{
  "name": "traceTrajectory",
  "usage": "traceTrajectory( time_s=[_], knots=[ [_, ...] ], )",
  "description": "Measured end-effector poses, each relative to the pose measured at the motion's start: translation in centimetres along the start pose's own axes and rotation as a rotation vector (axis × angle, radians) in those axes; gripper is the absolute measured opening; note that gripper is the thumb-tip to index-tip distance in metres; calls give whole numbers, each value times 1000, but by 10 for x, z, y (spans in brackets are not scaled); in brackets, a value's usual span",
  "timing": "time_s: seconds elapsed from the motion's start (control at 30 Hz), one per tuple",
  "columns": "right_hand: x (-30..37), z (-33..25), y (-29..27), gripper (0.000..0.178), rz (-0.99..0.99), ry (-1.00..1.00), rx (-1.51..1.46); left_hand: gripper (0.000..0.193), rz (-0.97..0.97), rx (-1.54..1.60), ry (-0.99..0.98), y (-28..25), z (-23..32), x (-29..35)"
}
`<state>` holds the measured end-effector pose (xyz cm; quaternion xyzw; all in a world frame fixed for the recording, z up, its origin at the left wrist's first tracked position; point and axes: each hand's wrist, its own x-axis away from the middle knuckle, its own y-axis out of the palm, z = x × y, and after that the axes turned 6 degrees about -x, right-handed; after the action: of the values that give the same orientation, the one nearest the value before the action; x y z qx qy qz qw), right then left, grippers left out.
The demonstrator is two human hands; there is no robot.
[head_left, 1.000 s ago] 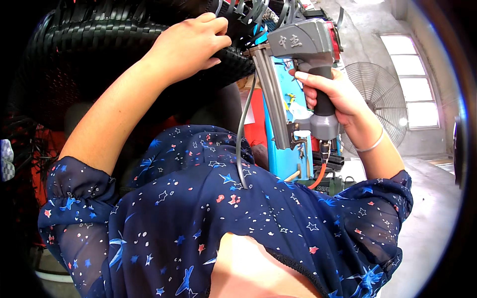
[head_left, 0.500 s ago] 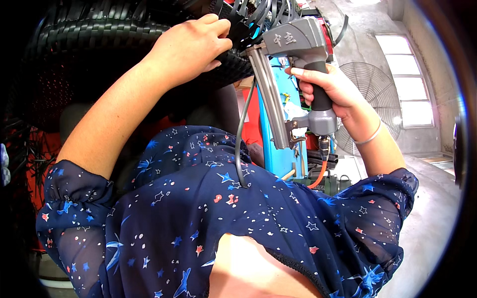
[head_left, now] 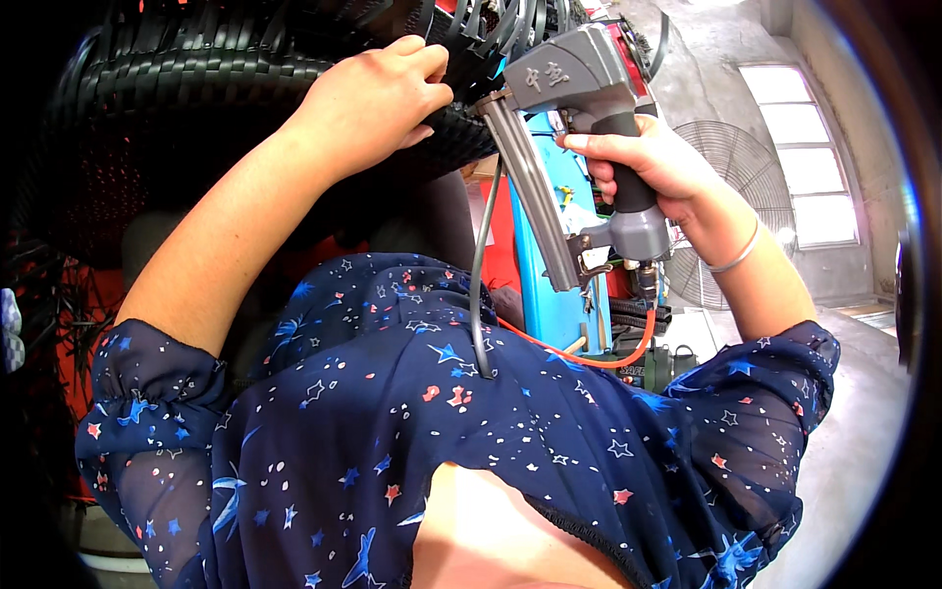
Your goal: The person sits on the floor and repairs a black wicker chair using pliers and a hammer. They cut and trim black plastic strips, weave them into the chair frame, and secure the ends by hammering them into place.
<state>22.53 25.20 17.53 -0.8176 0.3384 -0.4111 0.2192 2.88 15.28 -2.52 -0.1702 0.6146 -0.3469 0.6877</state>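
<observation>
A large black woven piece point(head_left: 216, 83), made of flat glossy strips, fills the upper left. At its right edge my left hand point(head_left: 368, 103) is closed, with fingers and thumb gripping the weave; the exact spot they pinch is hidden. Loose black strip ends point(head_left: 510, 25) stick up beyond it. My right hand point(head_left: 667, 167) is wrapped round the dark grip of a grey air stapler point(head_left: 574, 74), thumb and forefinger by the trigger. The stapler's nose, at the top of its long metal magazine point(head_left: 530, 187), sits beside the woven edge, to the right of my left hand.
An orange air hose point(head_left: 643, 353) runs from the stapler's handle down and left. A thin black cable or strip point(head_left: 478, 285) hangs in front of my blouse. Behind are a blue surface point(head_left: 549, 285), a dark green case point(head_left: 653, 371), a large wire-guarded fan point(head_left: 731, 196) and a window.
The stapler has shifted slightly left, closer to the woven edge, and tilted a little. More of the orange hose now shows. My left hand has barely moved.
</observation>
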Motion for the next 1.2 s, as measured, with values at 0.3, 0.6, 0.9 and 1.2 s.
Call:
traceTrajectory(
  time_s=[0.3, 0.6, 0.9, 1.2],
  knots=[
    [-5, -12, -2, 23, -33, 29, 39, 30, -8, 5, -9, 2, 1, 0],
    [-1, -4, -4, 23, 1, -1, 64, 30, -44, 12, -10, -1, 9, -9],
    [-15, 34, -22, 22, -41, -159, -54, 29, -45, 54, -6, 1, 5, -5],
    [60, 169, -56, 34, 237, -249, -729, 34, -43, 43, -48, -24, -4, 0]
  ],
)
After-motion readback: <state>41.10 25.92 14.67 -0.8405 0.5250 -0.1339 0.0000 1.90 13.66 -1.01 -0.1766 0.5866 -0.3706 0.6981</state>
